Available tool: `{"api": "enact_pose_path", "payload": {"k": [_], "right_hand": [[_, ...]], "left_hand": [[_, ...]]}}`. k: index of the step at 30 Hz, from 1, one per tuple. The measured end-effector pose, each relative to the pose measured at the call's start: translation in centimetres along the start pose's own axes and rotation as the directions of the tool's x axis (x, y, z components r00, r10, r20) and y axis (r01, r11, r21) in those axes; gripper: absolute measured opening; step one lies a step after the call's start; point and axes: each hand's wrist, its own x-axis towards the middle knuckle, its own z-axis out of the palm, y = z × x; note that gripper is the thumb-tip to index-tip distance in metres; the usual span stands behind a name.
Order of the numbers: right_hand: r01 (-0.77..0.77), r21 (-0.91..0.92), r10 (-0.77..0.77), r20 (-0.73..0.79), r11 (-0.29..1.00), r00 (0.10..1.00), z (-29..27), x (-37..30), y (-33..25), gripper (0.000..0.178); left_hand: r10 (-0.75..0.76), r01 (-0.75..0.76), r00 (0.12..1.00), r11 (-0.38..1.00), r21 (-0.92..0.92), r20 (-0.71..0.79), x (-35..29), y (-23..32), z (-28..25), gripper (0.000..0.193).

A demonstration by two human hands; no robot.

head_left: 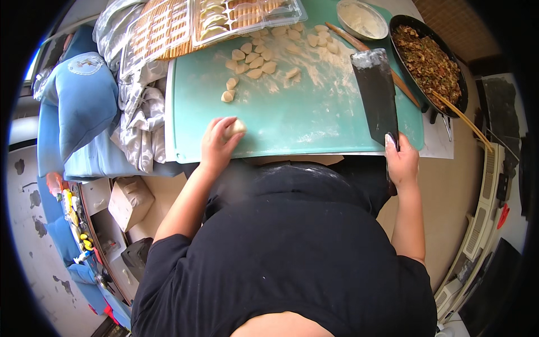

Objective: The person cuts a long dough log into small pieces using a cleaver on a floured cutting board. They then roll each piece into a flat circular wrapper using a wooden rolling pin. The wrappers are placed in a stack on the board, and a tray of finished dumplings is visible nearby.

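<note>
At the near left of the green mat (292, 126), my left hand (217, 145) is closed around a pale lump of dough (237, 128). My right hand (402, 161) grips a cleaver (377, 92) by its handle. The broad dark blade points away from me over the mat's right side, its far end whitened with flour or dough. Beyond my left hand lie a few cut dough pieces (227, 96), with several more flattened dough pieces (254, 62) spread farther back amid loose flour.
A rolling pin (405, 90) lies partly behind the blade. At the back right are a bowl of flour (362, 20) and a pan of chopped filling (426, 56) with chopsticks (463, 119) across its rim. A clear tray of dumplings (213, 21) stands at the back left.
</note>
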Motion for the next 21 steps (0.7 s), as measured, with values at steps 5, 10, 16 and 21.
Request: {"api": "enact_pose_path", "payload": {"k": [5, 10, 16, 21], "right_hand": [[0.052, -0.25, -0.081, -0.106, 0.967, 0.991, 0.2, 1.1, -0.6, 0.033], [0.24, -0.56, -0.33, -0.064, 0.793, 0.942, 0.4, 2.8, 2.0, 0.045], [0.372, -0.622, -0.461, 0.019, 0.689, 0.887, 1.5, 3.5, 6.6, 0.047], [0.448, -0.338, -0.528, -0.195, 0.827, 0.827, 3.2, 3.9, 1.6, 0.037]], "left_hand": [[-0.257, 0.466, 0.833, -0.155, -0.871, 0.491, 4.5, 5.3, 2.7, 0.036], [-0.158, 0.593, 0.775, -0.154, -0.791, 0.612, 6.3, 6.0, 4.3, 0.015], [-0.42, 0.578, 0.763, 0.101, -0.81, 0.492, 6.5, 9.1, 4.0, 0.023], [-0.371, 0.503, 0.838, 0.237, -0.831, 0.401, 6.8, 12.2, 3.8, 0.022]]}}
